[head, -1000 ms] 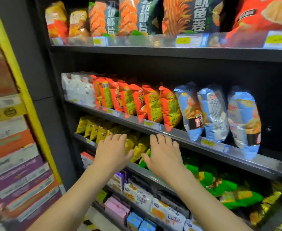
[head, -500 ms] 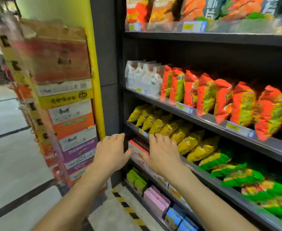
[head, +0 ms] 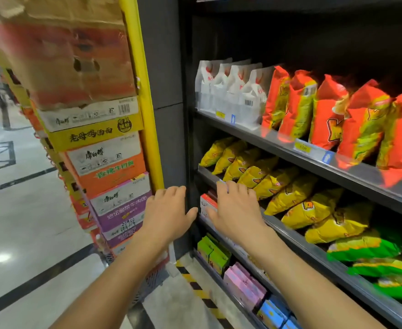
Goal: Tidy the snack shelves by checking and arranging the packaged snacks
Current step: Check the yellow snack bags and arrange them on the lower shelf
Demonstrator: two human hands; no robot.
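Note:
Both my hands reach out at the left end of a dark snack shelf unit (head: 314,157). My left hand (head: 168,213) hovers open in front of the unit's grey side post, holding nothing. My right hand (head: 233,210) is open too, fingers spread in front of the rail under the yellow snack bags (head: 276,184); whether it touches the rail is unclear. White bags (head: 228,91) and orange-red bags (head: 325,112) stand on the shelf above. Green bags (head: 366,248) lie to the right of the yellow row. A red and white box (head: 207,203) shows between my hands.
Left of the unit a yellow post (head: 143,96) stands beside a tall stack of noodle cartons (head: 95,143). Green, pink and blue boxes (head: 240,281) fill the lowest shelf. Yellow-black hazard tape (head: 195,283) marks the floor at the shelf's foot. Pale tiled floor (head: 17,210) spreads left.
My view has swung left along the shelves: the blue bags left the frame and the carton stack and aisle floor came in. Both hands kept their open pose in front of me.

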